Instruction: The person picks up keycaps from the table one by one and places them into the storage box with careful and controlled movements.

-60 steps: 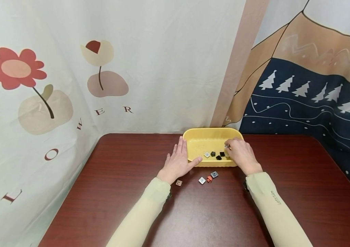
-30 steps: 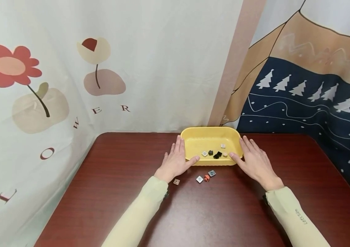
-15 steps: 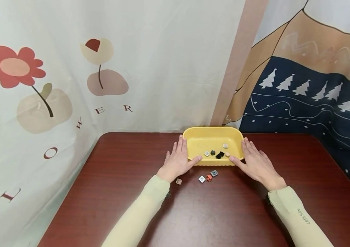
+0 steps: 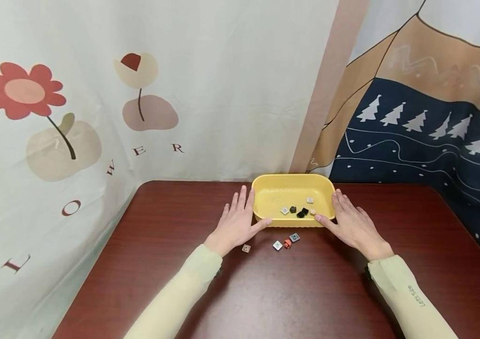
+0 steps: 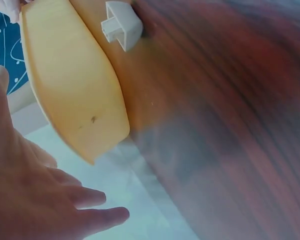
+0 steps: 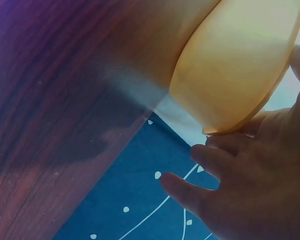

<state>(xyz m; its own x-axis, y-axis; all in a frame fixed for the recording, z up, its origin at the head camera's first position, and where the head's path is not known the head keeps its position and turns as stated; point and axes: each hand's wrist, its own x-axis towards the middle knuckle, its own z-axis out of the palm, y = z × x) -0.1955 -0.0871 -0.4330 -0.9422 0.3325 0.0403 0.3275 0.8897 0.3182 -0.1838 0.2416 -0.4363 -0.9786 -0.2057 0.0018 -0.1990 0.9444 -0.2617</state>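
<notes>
A yellow plastic tray [image 4: 292,224] stands at the table's back edge, with several keycaps inside: white ones [image 4: 284,211], black ones [image 4: 302,213] and a beige one [image 4: 313,212]. My right hand [image 4: 356,227] rests with extended fingers against the tray's right end, its thumb at the front rim. At the left end my left hand [image 4: 235,225] is spread beside the tray; the left wrist view shows a gap between them. In front of the tray lie a tan keycap [image 4: 246,248], a white keycap [image 4: 277,245], an orange-red keycap [image 4: 287,244] and a blue-grey keycap [image 4: 294,237].
The dark red wooden table [image 4: 291,292] spreads out toward the camera. Behind it hangs a printed curtain [image 4: 223,94], close to the tray's back side.
My right hand first held a white keycap inside the tray, let it go there, then moved to the tray's right end. Lately my left hand has drawn slightly left, away from the tray.
</notes>
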